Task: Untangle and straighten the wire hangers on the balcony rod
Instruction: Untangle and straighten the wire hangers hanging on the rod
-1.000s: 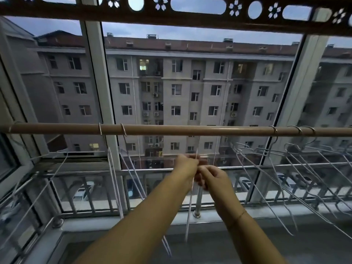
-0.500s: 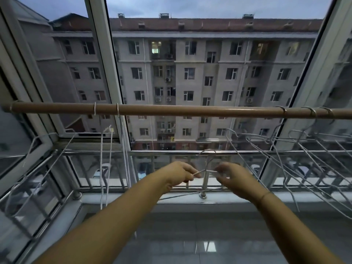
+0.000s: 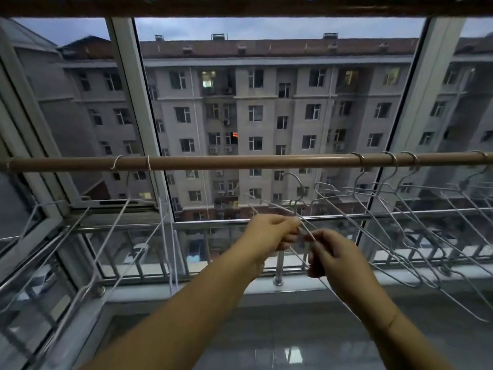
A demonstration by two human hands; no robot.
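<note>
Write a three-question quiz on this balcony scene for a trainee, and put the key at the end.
1. True or false: the left hand and the right hand both grip the wire hanger held below the rod.
2. Where on the rod do the tangled hangers hang? A. at the person's left end. B. in the middle. C. toward the person's right.
3. Fill in: the stretch of rod straight above the hands carries ___ hooks.
Key: 1 true; 2 C; 3 no.
</note>
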